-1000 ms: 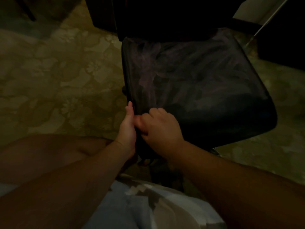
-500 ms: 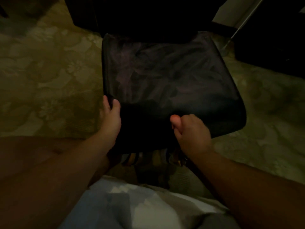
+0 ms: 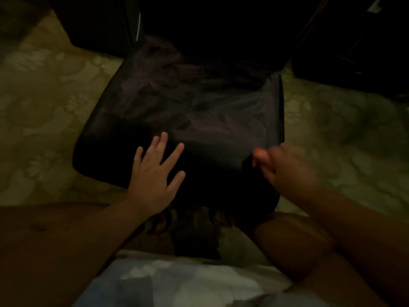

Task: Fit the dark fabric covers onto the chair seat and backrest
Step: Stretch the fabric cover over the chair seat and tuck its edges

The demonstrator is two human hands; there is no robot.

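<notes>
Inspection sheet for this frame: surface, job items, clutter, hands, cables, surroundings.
Surface: patterned floor, dimly lit.
Job's things: chair seat wearing the dark cover; near right corner looks not yet tucked. Backrest too dark to judge.
Clutter: nothing seen.
Grippers: left hand lies flat, fingers spread, on the seat front; right hand, blurred, pinches the cover edge at the right corner.
Cables: nothing seen.
Surroundings: dark furniture behind; person's legs and light shorts in the foreground.
</notes>
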